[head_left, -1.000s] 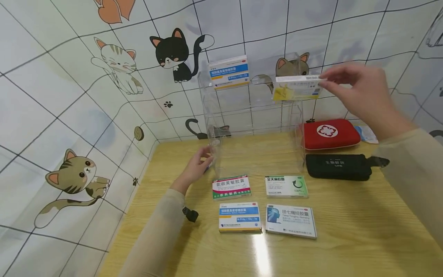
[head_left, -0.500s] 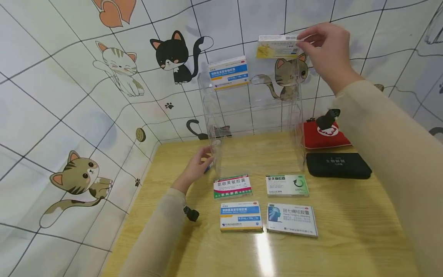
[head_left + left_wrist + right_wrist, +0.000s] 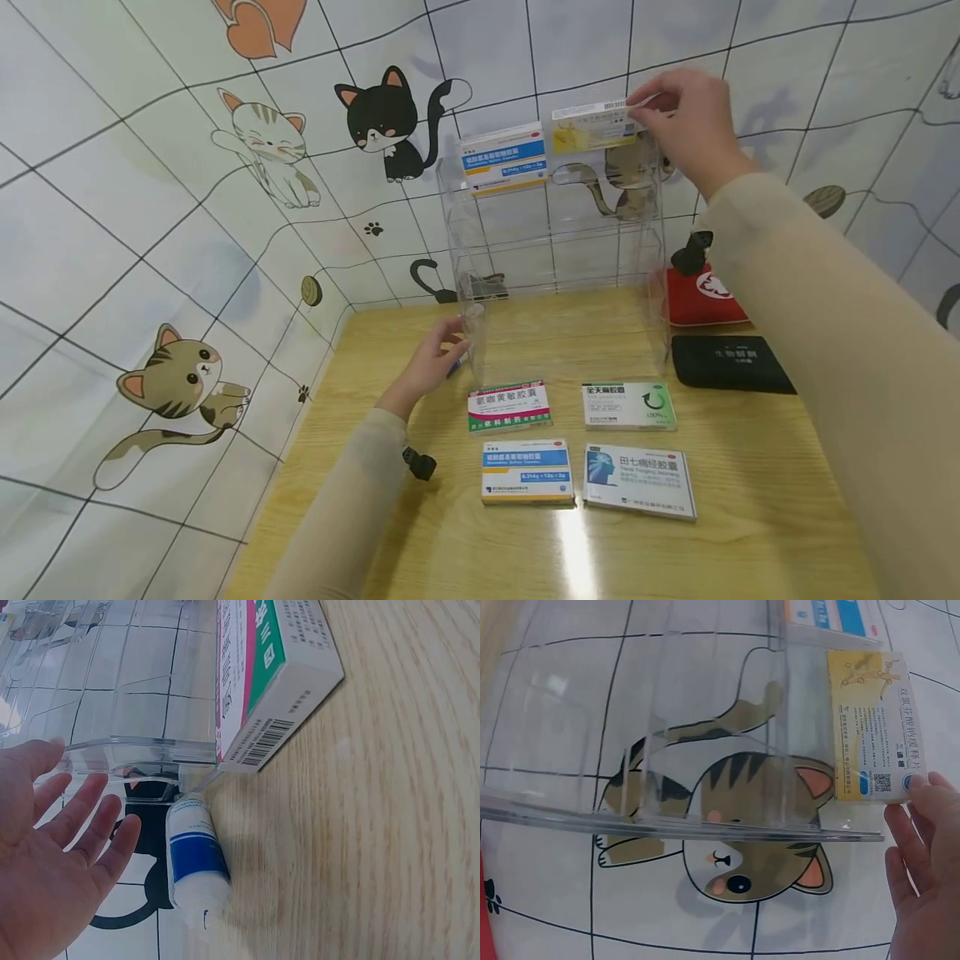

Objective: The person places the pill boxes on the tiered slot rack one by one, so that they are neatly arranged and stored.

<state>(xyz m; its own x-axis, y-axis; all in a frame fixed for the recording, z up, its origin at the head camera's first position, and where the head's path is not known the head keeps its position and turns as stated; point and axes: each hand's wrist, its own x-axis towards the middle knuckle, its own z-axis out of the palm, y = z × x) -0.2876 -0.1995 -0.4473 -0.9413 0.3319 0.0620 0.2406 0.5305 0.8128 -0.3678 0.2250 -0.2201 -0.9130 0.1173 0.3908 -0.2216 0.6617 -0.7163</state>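
Yellow box (image 3: 588,133), head view: held up by the top of the clear rack (image 3: 657,287), long side from 9 to 3 o'clock.
Right hand (image 3: 692,121), head view: nearer; box's end pinched by the fingers, box at 9 o'clock.
Left hand (image 3: 54,866), left wrist view: fingers spread, tube (image 3: 196,859) at 3 o'clock.
Box, right wrist view: 11 o'clock from the pinching fingers; whether the rack is touched cannot be told.

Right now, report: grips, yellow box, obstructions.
Right grip pinches yellow box at top of clear rack. Left grip relaxed at its lower left side. Possible obstruction: blue-and-white box on rack, close left.
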